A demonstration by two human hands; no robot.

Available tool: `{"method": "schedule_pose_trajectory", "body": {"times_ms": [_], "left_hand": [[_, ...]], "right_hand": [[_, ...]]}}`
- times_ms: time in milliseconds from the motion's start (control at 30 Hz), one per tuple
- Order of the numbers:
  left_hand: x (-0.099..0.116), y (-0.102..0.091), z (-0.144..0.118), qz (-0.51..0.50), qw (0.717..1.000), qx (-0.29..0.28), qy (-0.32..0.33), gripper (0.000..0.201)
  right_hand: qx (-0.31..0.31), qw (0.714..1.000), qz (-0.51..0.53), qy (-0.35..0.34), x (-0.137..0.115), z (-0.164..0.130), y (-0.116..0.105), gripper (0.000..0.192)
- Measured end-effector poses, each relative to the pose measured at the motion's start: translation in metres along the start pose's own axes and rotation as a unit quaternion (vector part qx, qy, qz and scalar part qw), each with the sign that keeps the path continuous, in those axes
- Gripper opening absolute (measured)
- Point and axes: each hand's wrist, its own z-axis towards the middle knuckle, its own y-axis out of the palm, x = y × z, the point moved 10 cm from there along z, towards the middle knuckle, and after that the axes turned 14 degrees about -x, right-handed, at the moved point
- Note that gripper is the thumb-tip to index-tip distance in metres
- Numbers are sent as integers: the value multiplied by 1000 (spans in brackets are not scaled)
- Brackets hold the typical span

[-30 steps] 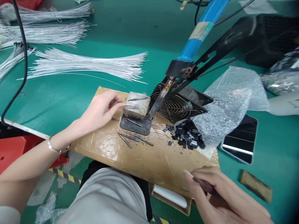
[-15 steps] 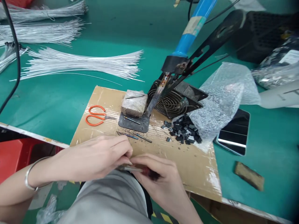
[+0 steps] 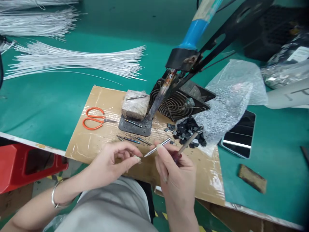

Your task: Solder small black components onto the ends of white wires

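My right hand (image 3: 175, 175) grips a thin silver metal pin (image 3: 156, 147) between thumb and forefinger, and also holds a dark-red-handled tool (image 3: 189, 141) whose slim shaft points up-right toward the pile of small black parts (image 3: 189, 132). My left hand (image 3: 114, 161) is just left of it, thumb and forefinger pinched together right at the pin's pointed tip; I see nothing between them. Both hands hover over the near edge of the cardboard board (image 3: 96, 145). More loose pins (image 3: 131, 139) lie on the board just beyond the hands.
On the board are orange scissors (image 3: 95, 118), a grey-brown block (image 3: 135, 106) on a dark plate (image 3: 135, 126), and a blue-handled soldering iron (image 3: 196, 30) leaning over a fan grille (image 3: 180, 104). Bubble wrap (image 3: 231, 96), a phone (image 3: 238, 135), white wire bundles (image 3: 72, 59) and a red stool (image 3: 21, 161) surround it.
My left hand came back from the block to my lap. Both hands then rose over the board's near edge, and the right now shows the pin and tool pointing up-right.
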Motion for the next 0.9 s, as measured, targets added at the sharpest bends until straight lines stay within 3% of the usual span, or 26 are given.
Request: {"method": "schedule_pose_trajectory", "body": {"times_ms": [200,533,900], "left_hand": [[8,-3,-2,-1,1000,16,23,15],[3,3,8,-90,995,21,25,12],[2,2,8,-121,991,33,34,8]], "right_hand": [[14,1000,11,-3,1,0,3,23],[19,1000,-13,-3,2,10,11,28],[24,999,17,26,10,19,13,33]]}}
